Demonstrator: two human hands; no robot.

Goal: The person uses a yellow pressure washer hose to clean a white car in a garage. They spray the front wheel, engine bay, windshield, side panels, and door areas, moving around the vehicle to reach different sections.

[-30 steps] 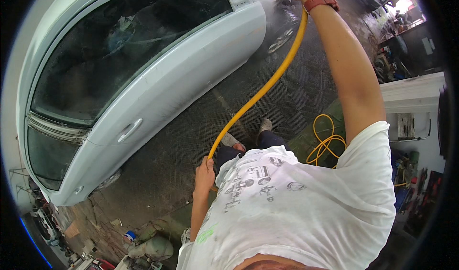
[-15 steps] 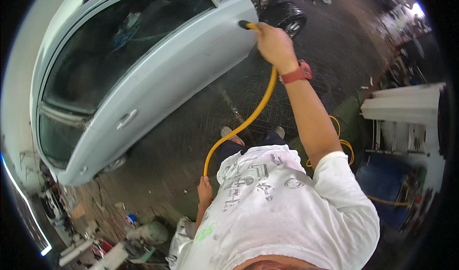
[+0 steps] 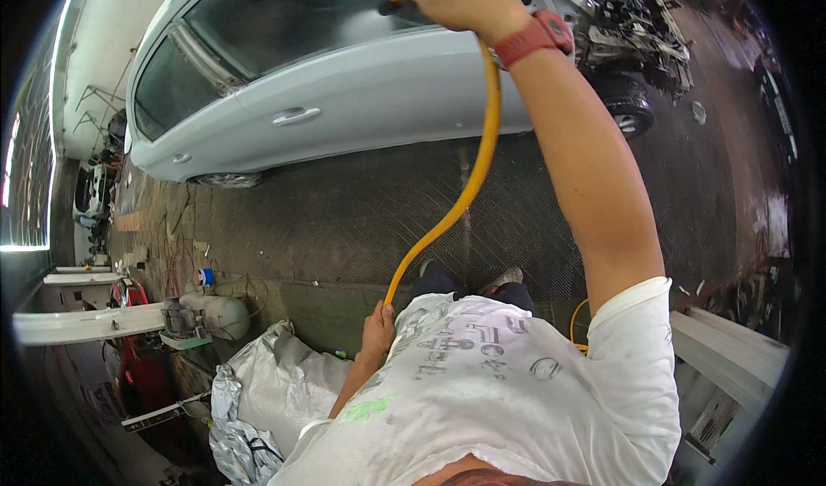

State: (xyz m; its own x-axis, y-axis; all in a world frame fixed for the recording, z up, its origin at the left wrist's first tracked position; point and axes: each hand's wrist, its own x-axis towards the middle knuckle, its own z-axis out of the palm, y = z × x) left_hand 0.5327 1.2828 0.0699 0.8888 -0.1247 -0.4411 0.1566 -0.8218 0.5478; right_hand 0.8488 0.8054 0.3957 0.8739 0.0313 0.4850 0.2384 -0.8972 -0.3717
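A yellow hose (image 3: 481, 163) hangs in a curve between my two hands. My right hand (image 3: 465, 3), with a red watch (image 3: 535, 39) on its wrist, is raised at the top and closed round the upper end of the hose. The hose's dark tip (image 3: 391, 6) points at the window (image 3: 284, 21) of a pale silver car (image 3: 379, 90), where a whitish haze shows on the glass. Whether the tip touches the glass I cannot tell. Low at my left side, my left hand (image 3: 377, 329) is closed round the lower part of the hose.
The car's stripped front end (image 3: 641, 34) and a wheel (image 3: 632, 112) are at the upper right. Dark textured flooring (image 3: 361, 202) lies before my feet. At the lower left are a silver cover (image 3: 284, 374) and a tank (image 3: 219, 314). Pale panels (image 3: 731, 348) stand at the right.
My view has turned, so the car now lies more level across the top. My right hand has gone from beside the door panel up to the window with the hose tip.
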